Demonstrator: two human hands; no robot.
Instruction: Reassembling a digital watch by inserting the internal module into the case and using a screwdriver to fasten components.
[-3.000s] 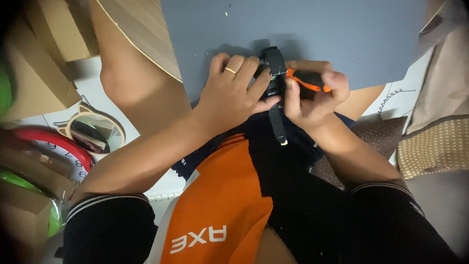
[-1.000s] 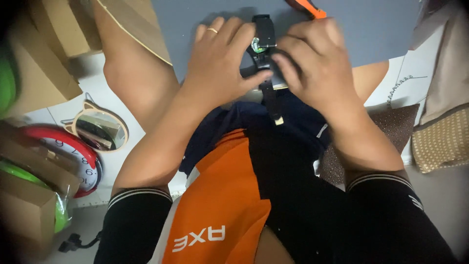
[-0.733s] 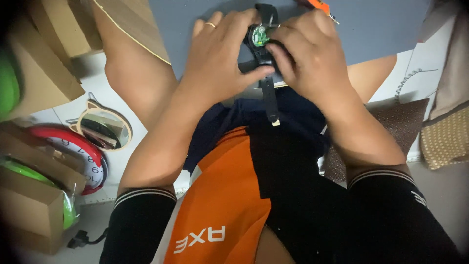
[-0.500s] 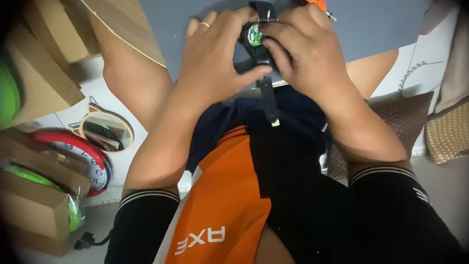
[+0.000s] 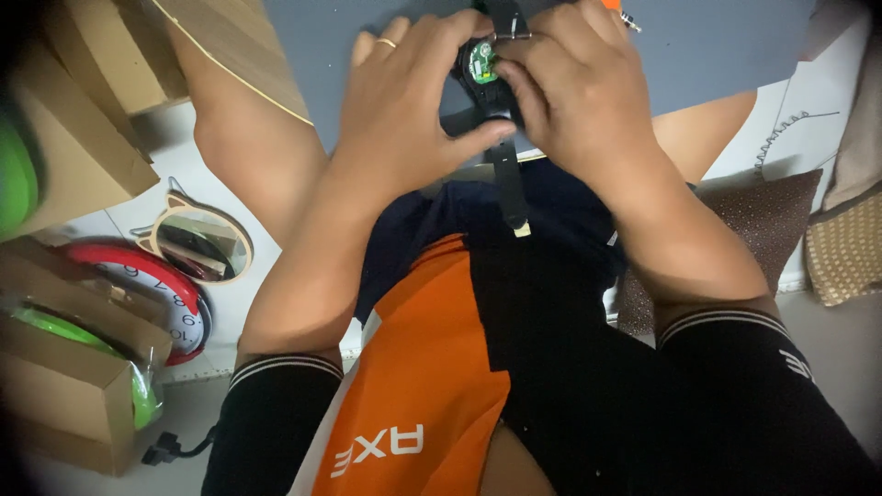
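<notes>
Both hands close on a black wristwatch (image 5: 489, 83) with its back open, green circuit board showing — held at the near edge of a grey board (image 5: 717, 46), high in the view. The left hand (image 5: 404, 101) curls round the case, thumb pressed under it; the right hand (image 5: 574, 87) pinches from the other side, fingers bunched. The strap hangs down over the lap. Forearms angle inward; cardboard boxes (image 5: 73, 119) and a red wall clock (image 5: 147, 285) crowd the left, a brown cushion (image 5: 726, 239) the right.

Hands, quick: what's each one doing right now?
Left hand: closed on the black wristwatch, thumb under its case.
Right hand: closed on the same wristwatch, fingers curled over its open back.
</notes>
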